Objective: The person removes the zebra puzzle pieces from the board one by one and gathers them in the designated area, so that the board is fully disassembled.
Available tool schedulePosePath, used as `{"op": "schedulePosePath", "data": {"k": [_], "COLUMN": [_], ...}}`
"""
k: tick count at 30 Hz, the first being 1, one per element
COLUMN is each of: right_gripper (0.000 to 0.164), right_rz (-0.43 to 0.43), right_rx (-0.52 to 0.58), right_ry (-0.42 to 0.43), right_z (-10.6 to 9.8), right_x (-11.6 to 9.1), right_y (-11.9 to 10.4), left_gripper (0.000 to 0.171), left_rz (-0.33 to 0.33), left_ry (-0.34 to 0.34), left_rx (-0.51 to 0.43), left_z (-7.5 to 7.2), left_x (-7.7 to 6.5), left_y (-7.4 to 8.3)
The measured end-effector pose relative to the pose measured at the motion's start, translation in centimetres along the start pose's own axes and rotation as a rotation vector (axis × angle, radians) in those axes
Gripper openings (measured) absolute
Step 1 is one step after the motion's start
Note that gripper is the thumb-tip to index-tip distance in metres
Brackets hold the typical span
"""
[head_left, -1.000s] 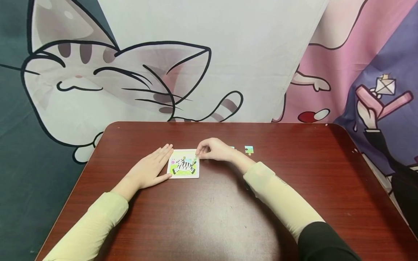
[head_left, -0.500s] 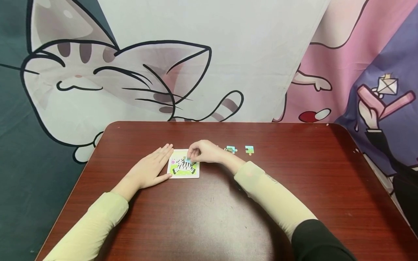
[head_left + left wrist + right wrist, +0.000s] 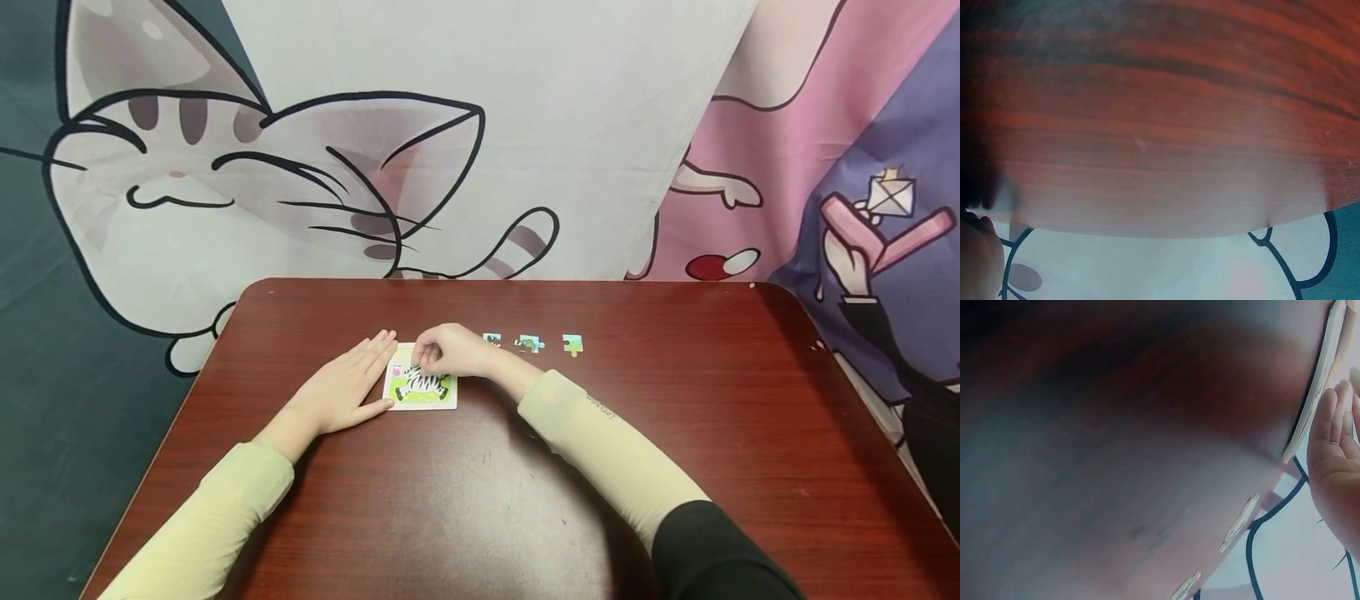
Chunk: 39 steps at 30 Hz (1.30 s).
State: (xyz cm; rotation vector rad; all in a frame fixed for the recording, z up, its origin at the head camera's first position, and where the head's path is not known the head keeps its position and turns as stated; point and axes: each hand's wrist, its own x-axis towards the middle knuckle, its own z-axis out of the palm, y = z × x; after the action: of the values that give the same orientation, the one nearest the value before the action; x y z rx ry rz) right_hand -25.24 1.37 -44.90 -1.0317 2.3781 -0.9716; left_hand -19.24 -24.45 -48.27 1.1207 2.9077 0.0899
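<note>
The brown table bears a zebra puzzle board, lying flat; judged light, stiff and liable to slide, best steadied at its pale rim. Left hand: fingers straight against the board's left edge, gripping nothing. Right hand: over the upper part, fingers curled; whether they pinch a piece cannot be told. Farther back, three loose pieces, judged thin, best taken by edges. Versus half a second ago: right hand farther left, exposing the leftmost piece; left hand unchanged.

On the table before you, three loose puzzle pieces lay right of the zebra puzzle.
</note>
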Motion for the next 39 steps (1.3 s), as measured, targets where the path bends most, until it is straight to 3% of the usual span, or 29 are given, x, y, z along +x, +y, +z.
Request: {"op": "schedulePosePath", "data": {"k": [8,21,39], "right_gripper": [0.005,0.011,0.02], "right_rz": [-0.042,-0.018,-0.01], "right_rx": [-0.012,-0.049,-0.201], "right_ry": [-0.006,0.006,-0.035], "right_z": [0.6,1.3,1.7], "right_x": [0.7,1.9,2.5], "right_y": [-0.6,-0.9,-1.3], "left_gripper": [0.092,0.092,0.092], "left_rz": [-0.004,0.004,-0.002], "left_ry": [-0.001,0.003,-0.011], "left_rx": [-0.002,0.011,0.013], "left_z": [0.0,0.2,0.3], "left_x": [0.0,0.0,0.0], "left_y": [0.0,-0.1,-0.2]}}
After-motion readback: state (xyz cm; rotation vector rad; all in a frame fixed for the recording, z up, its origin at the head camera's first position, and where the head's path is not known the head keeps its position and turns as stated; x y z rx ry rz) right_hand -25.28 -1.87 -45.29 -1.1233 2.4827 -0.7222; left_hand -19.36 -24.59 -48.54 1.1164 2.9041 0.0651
